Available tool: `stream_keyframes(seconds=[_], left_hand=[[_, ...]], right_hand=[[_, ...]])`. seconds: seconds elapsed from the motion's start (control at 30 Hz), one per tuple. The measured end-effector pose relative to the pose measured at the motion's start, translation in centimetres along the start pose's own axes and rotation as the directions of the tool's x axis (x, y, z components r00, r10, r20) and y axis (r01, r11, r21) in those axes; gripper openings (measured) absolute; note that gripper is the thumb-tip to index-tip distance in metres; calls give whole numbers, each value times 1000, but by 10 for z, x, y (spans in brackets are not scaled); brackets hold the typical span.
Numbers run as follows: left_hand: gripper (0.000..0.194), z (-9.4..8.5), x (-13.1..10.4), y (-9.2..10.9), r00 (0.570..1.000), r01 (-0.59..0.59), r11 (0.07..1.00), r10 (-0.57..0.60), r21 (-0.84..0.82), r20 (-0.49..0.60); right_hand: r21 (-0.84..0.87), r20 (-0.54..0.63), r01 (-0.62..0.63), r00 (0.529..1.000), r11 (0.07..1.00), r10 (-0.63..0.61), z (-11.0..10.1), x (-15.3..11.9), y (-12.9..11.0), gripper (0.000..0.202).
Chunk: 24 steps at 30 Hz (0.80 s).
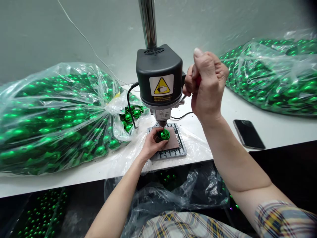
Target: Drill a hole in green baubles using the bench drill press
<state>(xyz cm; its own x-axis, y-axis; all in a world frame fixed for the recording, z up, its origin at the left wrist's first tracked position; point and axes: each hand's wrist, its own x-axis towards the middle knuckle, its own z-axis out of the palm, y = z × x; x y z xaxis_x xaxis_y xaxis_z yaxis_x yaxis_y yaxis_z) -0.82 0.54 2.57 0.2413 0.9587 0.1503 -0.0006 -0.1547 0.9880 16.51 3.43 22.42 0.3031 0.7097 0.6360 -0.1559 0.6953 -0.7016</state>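
Observation:
My left hand grips a shiny green ball between thumb and fingers, on a pinkish board over the slotted metal base. Right above the ball is the chuck of a black bench drill press, its tip at the ball's top. Whether the bit has entered the ball I cannot tell. My right hand is closed round the drill press's feed handle on the right side; a bit of red shows between the fingers. Dark shavings dot the board and base.
A big clear bag of green balls fills the left of the white table, its mouth open toward the drill. Another bag lies at the right rear. A phone rests at right. Clear plastic sheeting hangs below the table edge.

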Motion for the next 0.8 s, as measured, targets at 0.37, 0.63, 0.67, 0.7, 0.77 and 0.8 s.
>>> stream_keyframes(seconds=[0.37, 0.63, 0.67, 0.7, 0.77, 0.8], left_hand=[[56, 13, -6, -13, 994, 6, 1000, -9, -28, -109], [60, 14, -8, -13, 996, -9, 998, 4, -61, -92], [60, 14, -8, -13, 997, -6, 998, 1, -60, -83], [60, 14, -9, -12, 997, -4, 998, -1, -56, -76], [61, 13, -9, -11, 998, -1, 999, -2, -46, -70], [62, 13, -9, -11, 998, -2, 999, 0, -42, -68]], right_hand=[[66, -13, 59, 998, 996, -59, 0, 1, 1, 62], [86, 24, 53, 998, 995, -56, -1, 0, -3, 43], [98, 13, 78, 997, 992, -80, -1, -2, -3, 43], [108, 2, 116, 993, 987, -117, 0, -4, -3, 43], [101, -14, 189, 982, 977, -188, 0, -12, -2, 43], [80, -30, 219, 976, 972, -217, -1, -17, -1, 44]])
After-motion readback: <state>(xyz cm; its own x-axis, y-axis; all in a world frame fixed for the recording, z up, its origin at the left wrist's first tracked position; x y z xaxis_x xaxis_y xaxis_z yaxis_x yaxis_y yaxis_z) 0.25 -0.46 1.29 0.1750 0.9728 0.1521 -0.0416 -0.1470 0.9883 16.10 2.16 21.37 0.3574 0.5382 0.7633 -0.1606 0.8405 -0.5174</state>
